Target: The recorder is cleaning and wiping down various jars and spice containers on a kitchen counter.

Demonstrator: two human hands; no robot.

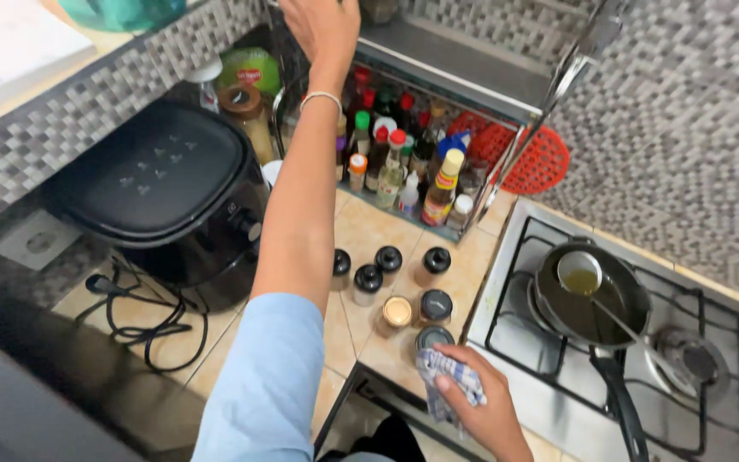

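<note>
I see my left hand (322, 26) stretched far up over the table (369, 235), reaching to the top edge of the view above the bottle rack (438, 145); its fingers are cut off by the frame, so I cannot tell whether they are spread or closed on anything. A thin bracelet (322, 97) sits on that wrist and a light blue sleeve (267, 376) covers the upper arm. My right hand (485, 402) is low, at the front edge of the table beside the stove (729, 359), with its fingers pressed together around a crumpled blue-and-white cloth (446, 381). The cloth lies just beside a dark-lidded jar (432, 338), the nearest of a loose cluster of small spice jars (387, 269) that stand between my two arms. Behind the jars, the rack is crowded with sauce bottles with red, green and yellow caps, and a red mesh thing (536, 162) leans at its right end. My outstretched arm crosses in front of the rack's left part and hides some bottles. To the left stands a black air fryer (164, 188), its cord (143, 321) coiled on the table. On the stove sits a dark pan (596, 299) holding oil, with a ladle (582, 275) resting in it.
</note>
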